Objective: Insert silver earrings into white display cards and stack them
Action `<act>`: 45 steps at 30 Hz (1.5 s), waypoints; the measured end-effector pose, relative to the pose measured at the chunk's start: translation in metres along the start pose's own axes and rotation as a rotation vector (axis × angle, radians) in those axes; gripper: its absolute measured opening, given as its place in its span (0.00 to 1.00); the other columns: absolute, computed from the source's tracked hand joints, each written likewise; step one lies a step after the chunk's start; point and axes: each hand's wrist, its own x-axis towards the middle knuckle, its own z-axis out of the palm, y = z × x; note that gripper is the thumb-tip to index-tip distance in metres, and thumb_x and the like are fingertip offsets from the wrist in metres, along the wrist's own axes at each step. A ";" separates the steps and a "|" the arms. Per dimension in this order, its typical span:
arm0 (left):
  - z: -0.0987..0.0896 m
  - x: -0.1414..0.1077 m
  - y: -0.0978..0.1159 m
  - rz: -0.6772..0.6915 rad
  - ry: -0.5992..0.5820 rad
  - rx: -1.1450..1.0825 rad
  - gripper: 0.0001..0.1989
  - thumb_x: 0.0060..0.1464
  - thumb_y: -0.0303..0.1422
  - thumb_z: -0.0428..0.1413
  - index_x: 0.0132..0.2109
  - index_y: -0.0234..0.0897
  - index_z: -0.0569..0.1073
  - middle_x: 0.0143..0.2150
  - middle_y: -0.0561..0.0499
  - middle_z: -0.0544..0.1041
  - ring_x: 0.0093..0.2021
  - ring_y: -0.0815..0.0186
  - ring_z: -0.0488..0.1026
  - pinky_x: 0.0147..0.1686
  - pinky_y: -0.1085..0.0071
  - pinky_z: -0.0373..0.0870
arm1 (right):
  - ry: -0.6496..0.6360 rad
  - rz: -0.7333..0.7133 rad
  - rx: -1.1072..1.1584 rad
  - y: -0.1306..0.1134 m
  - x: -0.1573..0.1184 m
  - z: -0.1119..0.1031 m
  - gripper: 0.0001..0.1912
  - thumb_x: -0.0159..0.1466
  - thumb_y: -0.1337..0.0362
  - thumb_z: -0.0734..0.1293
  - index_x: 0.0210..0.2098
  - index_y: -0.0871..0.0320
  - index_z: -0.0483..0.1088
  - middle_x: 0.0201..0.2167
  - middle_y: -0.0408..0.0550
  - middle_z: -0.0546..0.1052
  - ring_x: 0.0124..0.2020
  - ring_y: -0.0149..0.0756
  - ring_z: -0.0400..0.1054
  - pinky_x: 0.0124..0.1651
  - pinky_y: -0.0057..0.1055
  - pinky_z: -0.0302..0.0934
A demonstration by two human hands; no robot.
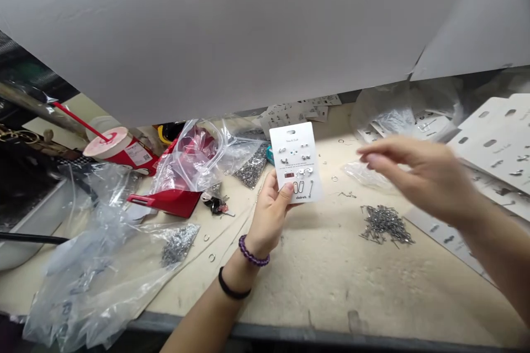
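Note:
My left hand is shut on a white jewellery card, with the thumb pressed on its lower part. The card carries several small silver earrings and pins. My right hand is blurred and hangs in the air above the table's right side. Its fingertips point left, close above a small transparent plastic bag. I cannot tell whether those fingers hold anything. A loose pile of metal pins lies on the worn cream tabletop below my right hand.
Transparent bags of metal pieces lie at the left, beside a red dustpan and a drink cup with a red straw. Stacked white cards lie at the right. A white sheet hangs overhead.

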 end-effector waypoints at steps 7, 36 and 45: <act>0.001 0.000 0.001 -0.069 -0.032 -0.046 0.18 0.53 0.34 0.55 0.52 0.42 0.64 0.52 0.48 0.70 0.46 0.66 0.70 0.41 0.72 0.71 | 0.045 0.363 -0.367 0.036 0.001 0.008 0.14 0.62 0.63 0.56 0.40 0.59 0.71 0.40 0.49 0.75 0.36 0.38 0.67 0.31 0.34 0.59; -0.004 -0.003 0.004 -0.323 -0.002 -0.530 0.12 0.56 0.34 0.53 0.47 0.39 0.66 0.39 0.52 0.71 0.34 0.75 0.71 0.30 0.84 0.71 | -0.176 0.300 -0.396 0.074 0.002 0.022 0.20 0.62 0.52 0.54 0.43 0.60 0.64 0.47 0.59 0.68 0.40 0.47 0.67 0.33 0.38 0.62; -0.003 -0.002 0.001 -0.330 -0.020 -0.571 0.11 0.55 0.33 0.54 0.46 0.40 0.66 0.39 0.53 0.70 0.33 0.76 0.70 0.28 0.84 0.70 | -0.219 0.305 -0.502 0.080 0.004 0.021 0.19 0.60 0.61 0.55 0.45 0.59 0.70 0.44 0.57 0.69 0.37 0.48 0.67 0.29 0.39 0.60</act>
